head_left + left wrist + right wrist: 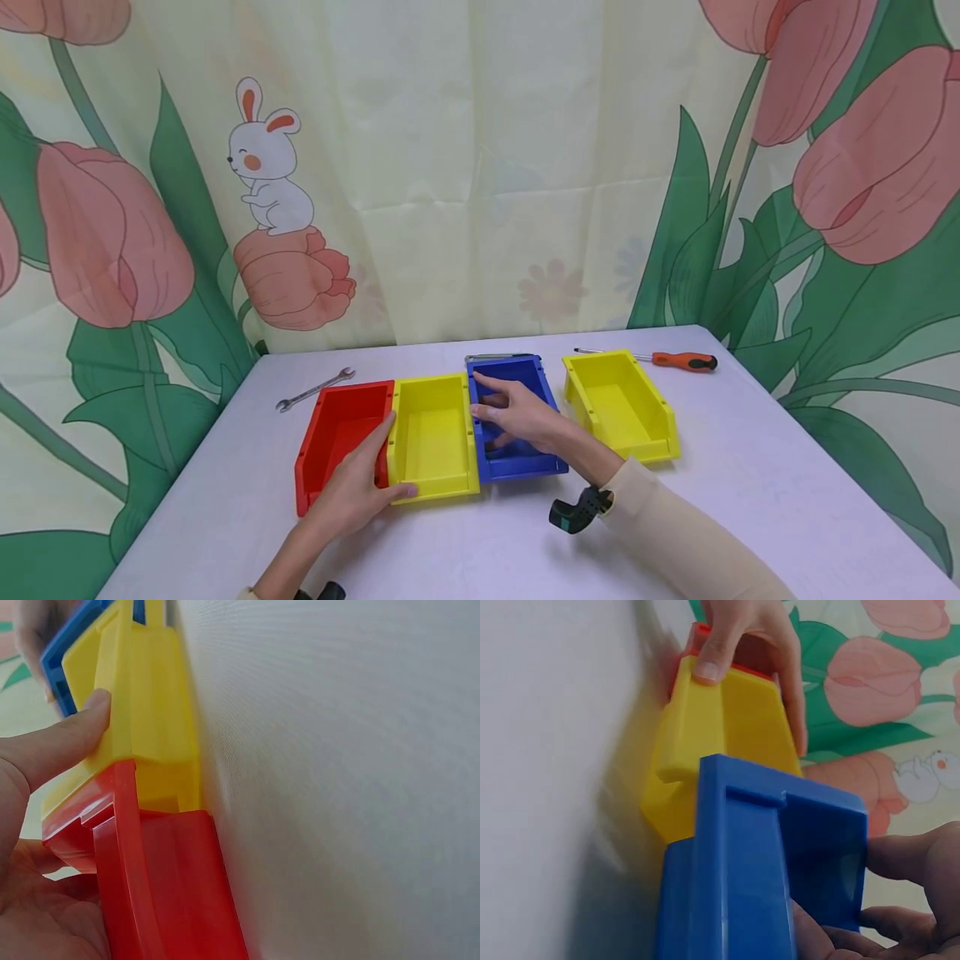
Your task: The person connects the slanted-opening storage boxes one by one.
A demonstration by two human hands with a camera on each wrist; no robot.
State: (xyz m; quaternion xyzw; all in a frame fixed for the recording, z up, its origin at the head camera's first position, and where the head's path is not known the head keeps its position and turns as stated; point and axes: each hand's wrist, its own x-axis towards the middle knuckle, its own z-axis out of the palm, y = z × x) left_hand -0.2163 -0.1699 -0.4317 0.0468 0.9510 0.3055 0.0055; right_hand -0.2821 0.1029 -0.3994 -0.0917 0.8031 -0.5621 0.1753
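The near left corner of the middle yellow bin [435,433] is gripped by the left hand [352,496]. The blue bin [525,469], just right of that yellow bin, seems to be held at its left wall by the right hand [525,412], though some fingertips are hidden. Both bins should prove light, stiff and slightly slippery, best grasped by the side walls. Left of the yellow bin, the red bin [337,425] is placed.

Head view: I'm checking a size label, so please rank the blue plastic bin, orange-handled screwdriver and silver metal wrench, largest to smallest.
1. Blue plastic bin
2. Orange-handled screwdriver, shaft partly hidden
3. Silver metal wrench
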